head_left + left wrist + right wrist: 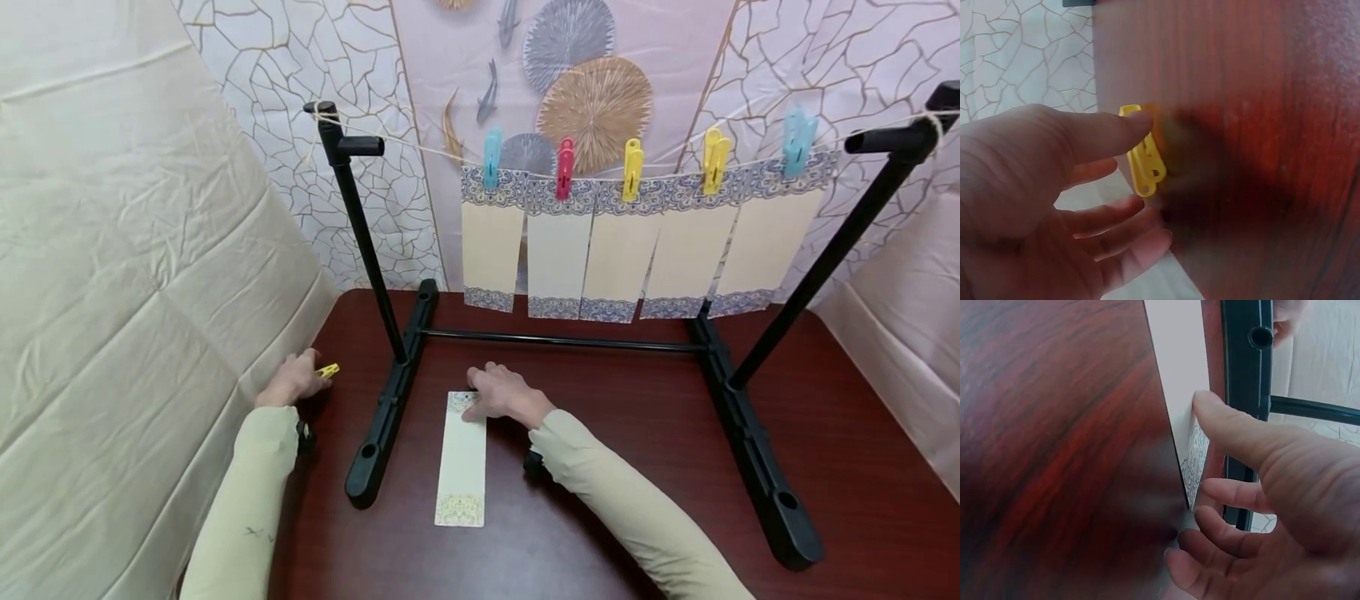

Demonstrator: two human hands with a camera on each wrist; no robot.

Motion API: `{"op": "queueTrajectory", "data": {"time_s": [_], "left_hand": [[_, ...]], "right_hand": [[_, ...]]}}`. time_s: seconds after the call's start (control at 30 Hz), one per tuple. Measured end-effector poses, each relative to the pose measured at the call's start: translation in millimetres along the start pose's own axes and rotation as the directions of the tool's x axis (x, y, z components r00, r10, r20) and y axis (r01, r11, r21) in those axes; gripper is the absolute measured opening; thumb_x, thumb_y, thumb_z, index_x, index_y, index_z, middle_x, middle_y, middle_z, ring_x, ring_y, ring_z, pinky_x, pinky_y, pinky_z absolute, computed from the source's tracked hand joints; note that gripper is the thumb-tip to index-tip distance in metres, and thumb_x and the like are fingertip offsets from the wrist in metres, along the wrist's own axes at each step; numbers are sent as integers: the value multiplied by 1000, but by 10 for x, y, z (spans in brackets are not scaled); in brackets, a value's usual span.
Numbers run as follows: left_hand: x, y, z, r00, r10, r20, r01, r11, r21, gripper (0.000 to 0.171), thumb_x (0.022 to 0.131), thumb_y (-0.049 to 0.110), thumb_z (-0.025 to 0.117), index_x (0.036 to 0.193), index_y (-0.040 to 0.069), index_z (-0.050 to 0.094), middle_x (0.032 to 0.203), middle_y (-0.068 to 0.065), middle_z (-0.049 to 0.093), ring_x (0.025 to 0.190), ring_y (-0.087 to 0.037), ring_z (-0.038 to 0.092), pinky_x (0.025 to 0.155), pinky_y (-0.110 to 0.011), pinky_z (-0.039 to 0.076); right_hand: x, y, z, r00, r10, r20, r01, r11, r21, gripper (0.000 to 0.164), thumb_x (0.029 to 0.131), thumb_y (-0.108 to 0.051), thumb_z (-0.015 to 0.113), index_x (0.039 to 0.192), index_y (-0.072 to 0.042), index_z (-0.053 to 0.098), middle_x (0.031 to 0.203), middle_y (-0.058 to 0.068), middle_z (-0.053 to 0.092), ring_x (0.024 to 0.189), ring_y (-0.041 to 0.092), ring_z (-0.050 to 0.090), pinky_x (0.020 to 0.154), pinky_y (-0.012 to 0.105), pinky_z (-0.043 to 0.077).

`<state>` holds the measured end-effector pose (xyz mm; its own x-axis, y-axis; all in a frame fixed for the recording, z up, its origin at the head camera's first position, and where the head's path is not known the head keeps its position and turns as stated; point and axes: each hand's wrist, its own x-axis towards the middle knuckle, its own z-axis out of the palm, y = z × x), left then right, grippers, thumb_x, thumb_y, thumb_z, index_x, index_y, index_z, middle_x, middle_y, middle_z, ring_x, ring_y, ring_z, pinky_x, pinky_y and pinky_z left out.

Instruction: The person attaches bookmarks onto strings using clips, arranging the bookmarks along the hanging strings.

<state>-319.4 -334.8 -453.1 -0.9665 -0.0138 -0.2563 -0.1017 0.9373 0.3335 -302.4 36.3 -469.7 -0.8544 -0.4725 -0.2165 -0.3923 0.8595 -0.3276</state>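
My left hand (291, 379) is off to the left of the black stand, over the table edge. Between thumb and finger it pinches a small yellow clothespin (1147, 164), its other fingers spread below. A long pale card (461, 458) with patterned ends lies on the table in front of the stand. My right hand (504, 392) is over the card's far end. Its thumb (1211, 406) rests on the card's face, while the loosely bent fingers (1229, 534) lie around the far edge and past it.
A black stand (562, 339) spans the table (600, 467), with a string (420, 147) between its posts. Several patterned cards (557, 250) hang there from blue, red and yellow clothespins (565, 167). Pale cloth (135, 250) borders the left side; a patterned curtain (300, 67) hangs behind.
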Motion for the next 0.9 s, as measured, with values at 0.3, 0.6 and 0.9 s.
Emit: {"op": "queueTrajectory", "data": {"time_s": [0.3, 0.6, 0.9], "left_hand": [[-6, -60, 69, 999, -8, -35, 10, 998, 62, 50, 94, 19, 59, 135, -6, 45, 127, -35, 44, 115, -51, 45, 93, -60, 42], [21, -84, 103, 994, 43, -100, -32, 994, 104, 35, 88, 10, 60, 118, -8, 59, 112, -32, 55, 106, -48, 52, 91, -57, 43], [64, -109, 109, 983, 76, -168, -67, 996, 62, 30, 86, 6, 54, 110, -10, 63, 103, -27, 65, 85, -34, 59, 80, -47, 49]], "right_hand": [[20, 26, -16, 1000, 6, 7, -6, 1000, 3, 42, 80, -45, 79, 97, -14, 56, 93, 5, 52, 87, 22, 48, 68, 35, 41], [60, 99, -13, 999, -30, 28, 24, 984, 177, 32, 85, -30, 77, 93, -11, 53, 76, 2, 52, 63, 15, 45, 58, 29, 36], [60, 139, 11, 997, -44, -69, 69, 905, 420, 23, 89, -16, 73, 98, -9, 53, 85, 7, 57, 50, 19, 60, 49, 30, 53]]}}
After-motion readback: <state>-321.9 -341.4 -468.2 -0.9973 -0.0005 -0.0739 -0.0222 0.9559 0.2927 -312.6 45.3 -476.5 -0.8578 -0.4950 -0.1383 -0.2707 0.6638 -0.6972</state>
